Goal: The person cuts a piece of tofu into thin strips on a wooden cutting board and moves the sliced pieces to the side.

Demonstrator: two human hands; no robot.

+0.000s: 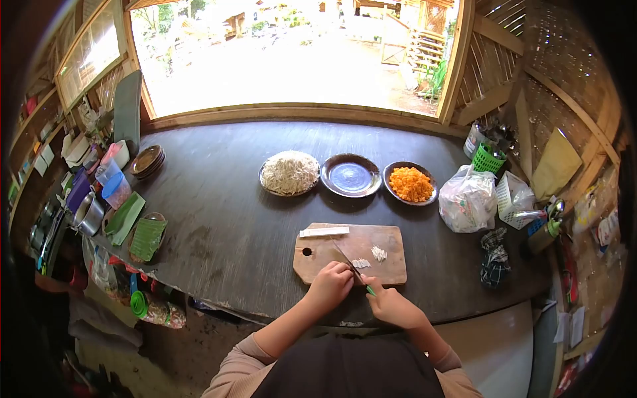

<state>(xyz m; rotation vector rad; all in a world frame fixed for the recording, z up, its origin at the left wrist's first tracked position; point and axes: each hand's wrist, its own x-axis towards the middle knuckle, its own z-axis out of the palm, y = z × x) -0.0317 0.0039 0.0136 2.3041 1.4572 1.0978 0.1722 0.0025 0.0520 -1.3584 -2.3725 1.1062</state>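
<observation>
A wooden cutting board (391, 271) lies near the table's front edge. My right hand (396, 307) is closed around the green handle of a knife (369, 289), its blade slanting up and left over the board. Beside the blade, my left hand (334, 282) rests on the board's lower edge with fingers curled; what they press on is hidden. Thin white slices (361, 263) lie just right of the blade, and a small pile of white strips (379, 253) sits further right. Along the board's top left lies a long white block (324, 231).
Behind the board stand a plate of pale shreds (290, 172), a dark plate with a bluish centre (351, 176) and a bowl of chopped orange pieces (411, 184). A plastic bag (468, 199) and checkered cloth (495, 257) are at right; banana leaf (148, 238) and cups (117, 190) at left.
</observation>
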